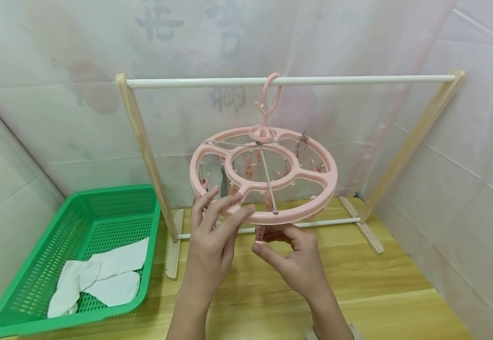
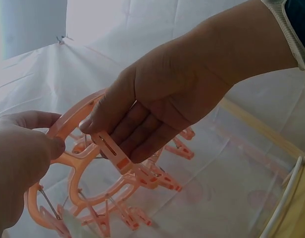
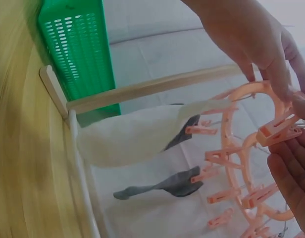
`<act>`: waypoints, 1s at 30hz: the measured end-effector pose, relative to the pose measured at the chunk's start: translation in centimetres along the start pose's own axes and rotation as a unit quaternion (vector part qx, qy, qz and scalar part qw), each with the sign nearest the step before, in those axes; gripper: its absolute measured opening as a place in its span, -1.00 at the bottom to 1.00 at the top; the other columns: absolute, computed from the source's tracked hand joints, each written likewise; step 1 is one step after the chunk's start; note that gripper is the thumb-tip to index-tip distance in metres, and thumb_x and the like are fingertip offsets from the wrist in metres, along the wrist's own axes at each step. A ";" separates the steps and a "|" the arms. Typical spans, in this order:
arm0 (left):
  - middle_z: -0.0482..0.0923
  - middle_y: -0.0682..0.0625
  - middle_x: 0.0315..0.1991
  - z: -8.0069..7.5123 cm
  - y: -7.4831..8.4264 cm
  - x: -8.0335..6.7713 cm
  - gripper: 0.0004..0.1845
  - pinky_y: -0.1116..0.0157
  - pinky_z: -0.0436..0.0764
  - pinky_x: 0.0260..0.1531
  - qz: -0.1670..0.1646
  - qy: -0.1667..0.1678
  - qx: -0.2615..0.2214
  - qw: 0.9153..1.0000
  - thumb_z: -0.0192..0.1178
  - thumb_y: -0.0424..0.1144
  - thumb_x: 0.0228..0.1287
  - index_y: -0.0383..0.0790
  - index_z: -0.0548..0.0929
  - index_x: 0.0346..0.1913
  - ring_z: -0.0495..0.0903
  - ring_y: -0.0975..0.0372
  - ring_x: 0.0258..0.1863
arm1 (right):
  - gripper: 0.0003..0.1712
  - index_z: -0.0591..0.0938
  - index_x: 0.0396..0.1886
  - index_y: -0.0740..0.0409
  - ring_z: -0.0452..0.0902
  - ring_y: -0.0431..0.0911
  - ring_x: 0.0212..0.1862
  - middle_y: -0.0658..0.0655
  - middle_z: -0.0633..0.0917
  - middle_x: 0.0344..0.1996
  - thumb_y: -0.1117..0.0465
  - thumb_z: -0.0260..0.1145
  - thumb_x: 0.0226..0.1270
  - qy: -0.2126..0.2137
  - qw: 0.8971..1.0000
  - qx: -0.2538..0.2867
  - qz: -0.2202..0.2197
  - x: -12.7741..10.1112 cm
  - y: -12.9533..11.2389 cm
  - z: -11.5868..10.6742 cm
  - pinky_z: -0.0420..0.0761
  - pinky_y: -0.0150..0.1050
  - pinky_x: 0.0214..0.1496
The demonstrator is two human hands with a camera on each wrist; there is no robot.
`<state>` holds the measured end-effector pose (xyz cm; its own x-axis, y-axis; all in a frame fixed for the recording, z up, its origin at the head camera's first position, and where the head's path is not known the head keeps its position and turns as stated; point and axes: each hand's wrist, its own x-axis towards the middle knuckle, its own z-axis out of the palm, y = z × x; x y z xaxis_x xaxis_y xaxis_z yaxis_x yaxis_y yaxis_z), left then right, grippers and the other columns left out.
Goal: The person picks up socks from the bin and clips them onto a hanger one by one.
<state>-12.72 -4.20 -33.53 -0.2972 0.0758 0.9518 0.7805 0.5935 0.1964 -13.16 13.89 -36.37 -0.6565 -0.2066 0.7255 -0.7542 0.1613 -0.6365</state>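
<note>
A round pink clip hanger (image 1: 330,178) hangs by its hook from a white rail. My left hand (image 1: 212,236) grips the near left part of its outer ring, fingers laid over the rim. Below the front rim, my right hand (image 1: 298,259) pinches a pink clothespin (image 1: 261,233) between thumb and fingers. That clothespin (image 3: 277,133) points toward the camera in the right wrist view, nothing visible in its jaws. A white sock (image 3: 127,138) with a dark patch and a dark grey piece of cloth (image 3: 181,184) hang from other clips.
A green basket (image 1: 149,264) on the left of the wooden table holds white cloth pieces (image 1: 114,283) that look like socks. The rail (image 1: 356,80) rests on wooden posts (image 1: 144,141) with feet on the table. Pale curtains (image 1: 475,141) close in the back and sides.
</note>
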 end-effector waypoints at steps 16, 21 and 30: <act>0.61 -0.19 0.11 -4.2 -1.8 -1.2 -0.61 -0.07 0.27 0.38 -0.026 0.002 0.032 0.999 0.27 -0.30 0.21 -0.27 0.65 0.12 0.41 -0.18 0.26 | -0.71 0.71 -0.16 0.12 0.72 -0.16 -0.26 -0.03 0.75 -0.32 0.33 0.55 0.11 -0.008 0.999 -0.020 0.032 -0.2 0.0 -0.7 0.71 -0.28 -0.16; 0.63 -0.22 0.07 -8.1 -4.5 -2.5 -0.62 0.04 0.29 0.38 -0.041 -0.008 0.082 0.996 0.16 -0.13 0.40 -0.32 0.67 0.10 0.45 -0.19 0.21 | -0.71 0.71 -0.15 0.10 0.72 -0.16 -0.24 -0.04 0.75 -0.30 0.32 0.55 0.11 -0.007 0.999 -0.024 0.045 -0.2 -0.1 -0.5 0.71 -0.28 -0.14; 0.61 -0.23 0.07 -14.5 -9.5 -5.3 -0.61 0.06 0.39 0.15 -0.085 -0.105 0.170 0.976 0.26 -0.30 0.33 -0.25 0.64 0.20 0.49 -0.19 0.09 | -0.70 0.71 -0.16 0.07 0.72 -0.16 -0.24 -0.05 0.75 -0.31 0.32 0.56 0.10 0.000 0.999 -0.027 0.048 -0.2 -0.3 -0.6 0.70 -0.29 -0.14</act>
<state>-10.51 -21.87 -37.05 -0.5405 0.0949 0.8360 0.4933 0.8406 0.2236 -12.79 14.46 -36.17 -0.7253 -0.1883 0.6622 -0.6880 0.2317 -0.6878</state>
